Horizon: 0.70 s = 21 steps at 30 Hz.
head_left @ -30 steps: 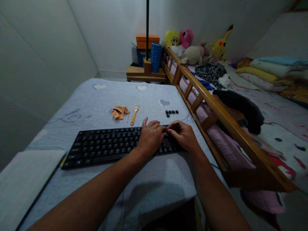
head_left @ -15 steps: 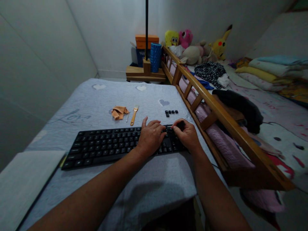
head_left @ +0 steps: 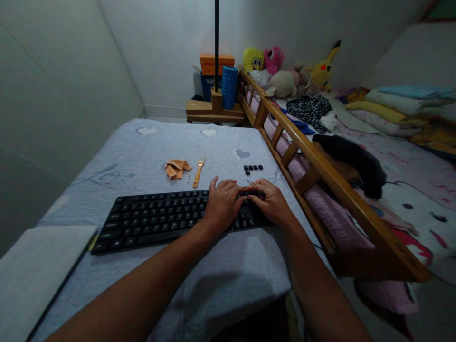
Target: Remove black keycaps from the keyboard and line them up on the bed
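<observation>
A black keyboard (head_left: 153, 218) lies across the cloth-covered table. My left hand (head_left: 223, 202) rests over its right half, the little finger raised and the other fingers stretched toward the far edge. Close beside it, my right hand (head_left: 269, 199) is closed in a pinch above the keys at the right end. A thin tool (head_left: 251, 183) sticks out from its fingers; its exact kind is unclear, and the tip and the keys under both hands are hidden. Just beyond the keyboard sit several loose black keycaps (head_left: 251, 168).
An orange-brown cloth (head_left: 176, 169), a cotton swab (head_left: 189, 175) and a small brush with a yellow handle (head_left: 198, 174) lie behind the keyboard. A white flat item (head_left: 46, 256) is at the left. A wooden bed rail (head_left: 302, 147) runs along the table's right side.
My right hand has turned and shifted slightly left, closer to my left hand. The thin tool now shows above its fingers. My left hand stays in place on the keyboard.
</observation>
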Available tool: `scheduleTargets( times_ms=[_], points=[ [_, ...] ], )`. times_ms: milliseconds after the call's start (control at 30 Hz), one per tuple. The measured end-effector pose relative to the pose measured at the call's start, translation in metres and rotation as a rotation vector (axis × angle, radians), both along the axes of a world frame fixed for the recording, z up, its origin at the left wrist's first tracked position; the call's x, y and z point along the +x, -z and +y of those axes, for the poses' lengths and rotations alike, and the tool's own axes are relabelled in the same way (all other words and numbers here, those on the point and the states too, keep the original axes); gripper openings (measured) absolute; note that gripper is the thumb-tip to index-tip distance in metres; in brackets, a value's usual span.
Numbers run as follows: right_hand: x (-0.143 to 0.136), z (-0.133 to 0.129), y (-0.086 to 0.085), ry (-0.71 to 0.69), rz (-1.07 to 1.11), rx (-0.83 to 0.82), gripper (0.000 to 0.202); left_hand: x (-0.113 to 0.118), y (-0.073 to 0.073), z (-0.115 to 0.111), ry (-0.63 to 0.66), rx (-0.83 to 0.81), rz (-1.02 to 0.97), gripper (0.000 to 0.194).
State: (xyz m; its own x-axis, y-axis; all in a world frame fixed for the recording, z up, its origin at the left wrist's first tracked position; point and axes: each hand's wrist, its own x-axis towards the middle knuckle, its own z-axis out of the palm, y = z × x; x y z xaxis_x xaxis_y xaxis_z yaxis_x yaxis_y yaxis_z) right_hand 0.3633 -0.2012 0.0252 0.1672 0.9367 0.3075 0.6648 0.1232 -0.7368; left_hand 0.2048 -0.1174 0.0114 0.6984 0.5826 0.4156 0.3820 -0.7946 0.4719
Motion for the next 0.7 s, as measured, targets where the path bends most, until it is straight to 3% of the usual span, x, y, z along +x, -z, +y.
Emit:
scheduleTargets(
  times_ms=[233, 467, 700],
  points=[
    [0.005, 0.004, 0.0, -0.028, -0.107, -0.039, 0.016, 0.0, -0.003, -0.001, 0.0, -0.028, 0.002, 0.017],
    [0.019, 0.019, -0.013, -0.077, -0.26, -0.067, 0.016, -0.001, -0.005, 0.0, -0.034, -0.027, 0.021, 0.02],
    [0.066, 0.062, -0.006, 0.185, -0.472, -0.222, 0.015, -0.002, 0.002, -0.004, -0.014, -0.006, 0.202, 0.06]
  ],
)
